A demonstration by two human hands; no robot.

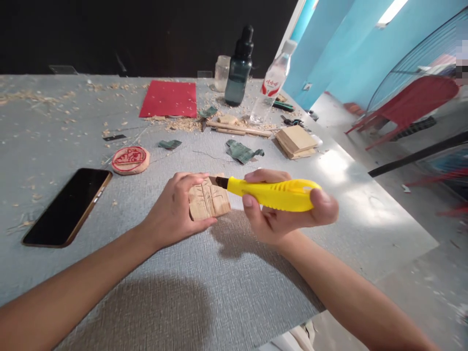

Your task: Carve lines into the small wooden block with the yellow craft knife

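My left hand point(175, 209) grips a small pale wooden block point(210, 201) with carved lines on its top face, held just above the grey table point(204, 292). My right hand point(285, 214) is closed around a yellow utility knife point(274, 191). The knife's dark tip rests at the block's upper right corner.
A black phone point(68, 207) lies to the left, and a round wooden stamp with red carving point(130, 160) sits beyond it. Farther back are a red sheet point(169, 99), a dark dropper bottle point(239, 68), a plastic water bottle point(272, 83), stacked wood pieces point(296, 141) and scattered shavings.
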